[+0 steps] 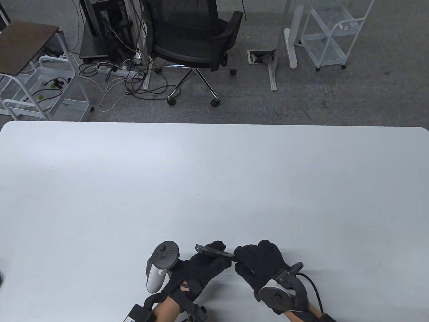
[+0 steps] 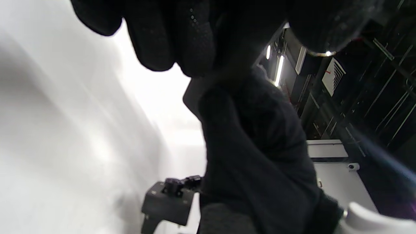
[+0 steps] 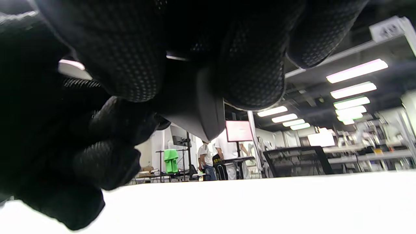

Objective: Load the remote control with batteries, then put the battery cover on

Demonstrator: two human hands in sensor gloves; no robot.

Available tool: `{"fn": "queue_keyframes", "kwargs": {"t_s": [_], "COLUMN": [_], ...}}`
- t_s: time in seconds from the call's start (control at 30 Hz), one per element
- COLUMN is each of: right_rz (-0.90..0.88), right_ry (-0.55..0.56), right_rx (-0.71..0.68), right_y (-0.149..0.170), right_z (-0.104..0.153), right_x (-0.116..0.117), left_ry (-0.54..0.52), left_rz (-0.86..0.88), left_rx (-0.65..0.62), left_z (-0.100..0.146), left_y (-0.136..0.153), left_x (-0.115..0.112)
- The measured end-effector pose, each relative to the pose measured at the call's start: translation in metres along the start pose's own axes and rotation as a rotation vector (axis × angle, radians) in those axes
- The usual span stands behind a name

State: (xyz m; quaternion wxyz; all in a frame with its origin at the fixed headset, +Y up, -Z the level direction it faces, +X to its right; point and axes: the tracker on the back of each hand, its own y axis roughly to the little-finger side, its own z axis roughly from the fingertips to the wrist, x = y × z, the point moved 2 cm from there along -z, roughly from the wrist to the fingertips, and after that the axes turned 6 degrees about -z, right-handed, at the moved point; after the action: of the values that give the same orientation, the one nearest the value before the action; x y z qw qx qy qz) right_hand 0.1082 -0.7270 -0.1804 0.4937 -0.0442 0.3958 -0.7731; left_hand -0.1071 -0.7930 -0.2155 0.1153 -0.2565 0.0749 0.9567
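one remote control (image 1: 214,250), gripped at once by two hands, left hand (image 1: 197,268) and right hand (image 1: 261,265).

black remote control (image 1: 214,250), white table (image 1: 214,188) — black gloves

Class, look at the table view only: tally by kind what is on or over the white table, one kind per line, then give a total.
Gloved hands: 2 (left hand, right hand)
Hand trackers: 2 (left, right)
Remote control: 1, held between both hands
Total: 5

remote control (image 1: 214,251) mostly hidden by gloves, batteries unseen
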Motion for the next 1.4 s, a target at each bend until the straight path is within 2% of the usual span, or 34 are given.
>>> {"fn": "queue_keyframes", "kwargs": {"t_s": [0.1, 0.23, 0.43, 0.63, 1.07, 1.27, 1.4], "right_rz": [0.065, 0.045, -0.052, -0.106, -0.037, -0.032, -0.049], "right_ry": [0.015, -0.025, -0.14, -0.197, -0.14, -0.143, -0.16], "right_rx": [-0.063, -0.056, 0.027, 0.037, -0.026, 0.012, 0.065], "right_y": [-0.008, -0.007, 0.0, 0.005, -0.006, 0.005, 0.017], "right_z": [0.0, -0.001, -0.003, -0.003, -0.002, 0.0, 0.002], "right_x": [0.0, 0.002, 0.008, 0.012, 0.007, 0.004, 0.001], "left_ry": [-0.029, -0.055, 0.005, 0.066, 0.091, -0.009, -0.136], "left_rz": [0.022, -0.03, -0.175, -0.17, -0.146, -0.283, -0.493], "left_rx": [-0.001, -0.011, -0.039, -0.068, -0.026, 0.002, 0.043], "left_z": [0.001, 0.002, 0.0, -0.003, -0.004, 0.003, 0.012], "left_y": [0.0, -0.003, -0.011, -0.012, -0.007, -0.01, -0.016], "left_x": [0.003, 0.006, -0.005, -0.01, -0.007, 0.012, 0.031]}}
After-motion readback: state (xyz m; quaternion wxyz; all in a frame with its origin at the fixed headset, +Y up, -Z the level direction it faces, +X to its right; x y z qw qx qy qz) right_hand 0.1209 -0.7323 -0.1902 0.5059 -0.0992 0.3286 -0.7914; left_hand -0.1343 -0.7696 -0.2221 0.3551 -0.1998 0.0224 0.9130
